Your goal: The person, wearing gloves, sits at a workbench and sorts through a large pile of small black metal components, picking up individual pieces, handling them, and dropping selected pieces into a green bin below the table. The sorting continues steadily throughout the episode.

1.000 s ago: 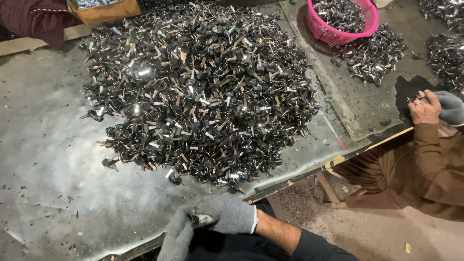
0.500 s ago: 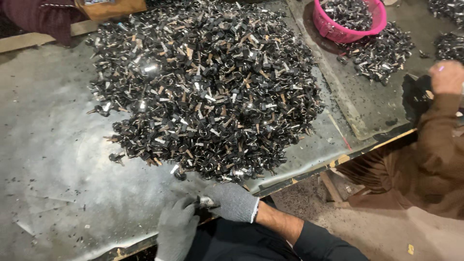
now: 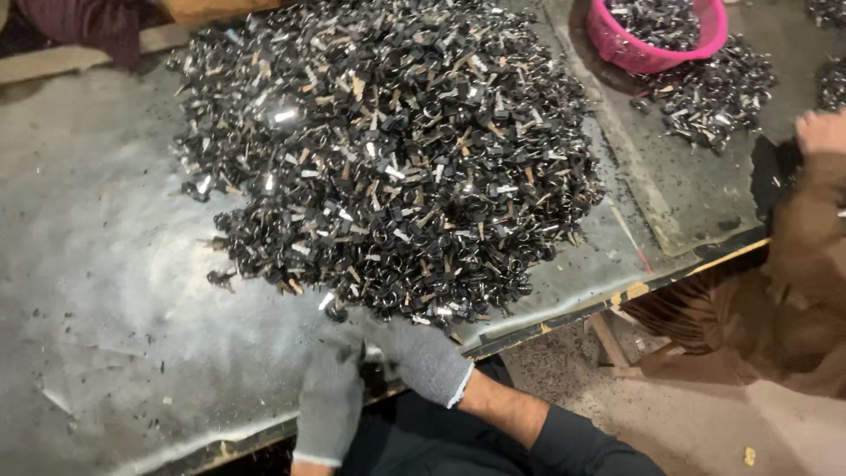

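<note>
Both gloved hands — left (image 3: 330, 405), right (image 3: 423, 357) — have shifted right, pressed together on one small clip (image 3: 368, 354).

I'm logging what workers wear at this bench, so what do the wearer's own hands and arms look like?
Both hands wear grey knitted gloves: the left glove and the right glove, which has a pale edge at the wrist. The gloves look dusty and worn. The right forearm is bare below a dark sleeve pushed up toward the elbow. The left arm is out of view.
</note>
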`<state>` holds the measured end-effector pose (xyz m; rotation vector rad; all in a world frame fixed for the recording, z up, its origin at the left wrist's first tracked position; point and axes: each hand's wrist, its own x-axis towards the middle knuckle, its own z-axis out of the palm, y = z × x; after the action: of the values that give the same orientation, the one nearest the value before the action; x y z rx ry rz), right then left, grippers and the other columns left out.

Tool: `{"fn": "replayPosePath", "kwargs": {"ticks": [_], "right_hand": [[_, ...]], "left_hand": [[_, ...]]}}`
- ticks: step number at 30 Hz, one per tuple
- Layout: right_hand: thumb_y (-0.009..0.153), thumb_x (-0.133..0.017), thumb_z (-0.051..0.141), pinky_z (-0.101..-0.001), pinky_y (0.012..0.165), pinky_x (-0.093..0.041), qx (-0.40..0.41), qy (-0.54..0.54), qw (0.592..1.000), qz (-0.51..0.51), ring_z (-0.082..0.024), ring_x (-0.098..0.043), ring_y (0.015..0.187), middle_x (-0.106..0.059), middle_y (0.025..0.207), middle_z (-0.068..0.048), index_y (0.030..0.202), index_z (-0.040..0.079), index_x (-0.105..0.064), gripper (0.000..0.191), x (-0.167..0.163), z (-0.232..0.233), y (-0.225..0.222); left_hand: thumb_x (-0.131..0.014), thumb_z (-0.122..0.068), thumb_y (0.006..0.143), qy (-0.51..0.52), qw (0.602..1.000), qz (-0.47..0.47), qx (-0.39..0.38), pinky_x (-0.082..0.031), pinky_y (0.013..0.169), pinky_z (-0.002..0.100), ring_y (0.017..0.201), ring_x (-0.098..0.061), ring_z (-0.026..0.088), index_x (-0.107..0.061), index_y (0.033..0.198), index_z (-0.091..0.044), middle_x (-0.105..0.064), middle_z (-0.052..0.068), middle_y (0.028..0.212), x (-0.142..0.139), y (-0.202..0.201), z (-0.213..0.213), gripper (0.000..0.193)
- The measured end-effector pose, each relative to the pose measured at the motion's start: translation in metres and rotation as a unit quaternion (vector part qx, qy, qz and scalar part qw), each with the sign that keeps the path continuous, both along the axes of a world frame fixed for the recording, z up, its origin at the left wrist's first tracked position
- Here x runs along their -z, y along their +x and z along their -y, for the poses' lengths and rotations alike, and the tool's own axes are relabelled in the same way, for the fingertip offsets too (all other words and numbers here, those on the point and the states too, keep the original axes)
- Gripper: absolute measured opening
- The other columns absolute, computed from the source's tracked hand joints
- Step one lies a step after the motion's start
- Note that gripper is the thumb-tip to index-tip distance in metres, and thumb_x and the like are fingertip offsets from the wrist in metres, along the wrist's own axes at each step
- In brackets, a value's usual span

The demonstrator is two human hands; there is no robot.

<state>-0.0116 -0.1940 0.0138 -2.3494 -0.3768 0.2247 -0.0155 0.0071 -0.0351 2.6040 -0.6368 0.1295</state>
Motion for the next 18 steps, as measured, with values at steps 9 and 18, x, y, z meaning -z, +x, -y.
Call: {"fn": "replayPosePath", "kwargs": {"ticks": [9,18], "right_hand": [[0.098,-0.062,0.03,-0.0519,0.071,-0.058,0.074,-0.09,0.99,-0.084,-0.041,-0.072,0.089,-0.071,0.115,-0.021,0.152,0.016,-0.042,0.059,-0.018,-0.014,-0.012],[0.093,-0.061,0.022,-0.0534,0.084,-0.057,-0.036,-0.029,0.997,-0.054,-0.048,-0.07,0.097,-0.066,0.12,-0.03,0.163,0.014,-0.018,0.082,0.0,-0.002,0.008]], "left_hand": [[-0.086,-0.017,0.07,-0.165,0.977,-0.005,-0.139,-0.055,0.061,0.043,0.071,-0.071,0.028,-0.062,0.126,-0.012,-0.071,0.005,0.083,-0.021,0.005,0.014,0.061],[-0.081,-0.017,0.079,-0.048,0.993,-0.027,-0.106,-0.055,0.065,0.045,0.073,-0.07,0.031,-0.07,0.095,-0.016,-0.069,0.01,0.08,-0.022,0.011,0.011,0.019]]}}
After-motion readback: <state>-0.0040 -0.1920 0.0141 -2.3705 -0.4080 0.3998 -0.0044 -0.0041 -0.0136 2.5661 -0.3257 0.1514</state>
